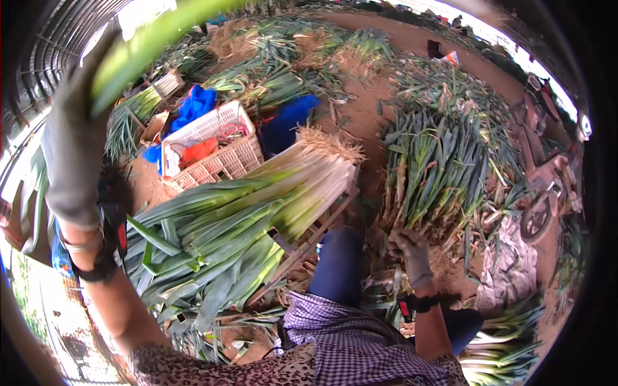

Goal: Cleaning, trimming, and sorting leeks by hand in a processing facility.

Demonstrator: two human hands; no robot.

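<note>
Gripping a glossy, blurred leaf (164,46), the grey-gloved left hand (77,132) hung near smooth, overlapping leeks (238,209) with wiry roots (331,144). The right hand (412,254) curled into a knobbly fist.

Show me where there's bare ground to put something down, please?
Bare brown dirt shows between the blue cloth right of the plastic crate and the big green leek pile. More lies beyond that pile, on the path. It's crowded around the right hand and where the leek bundle lies.
</note>
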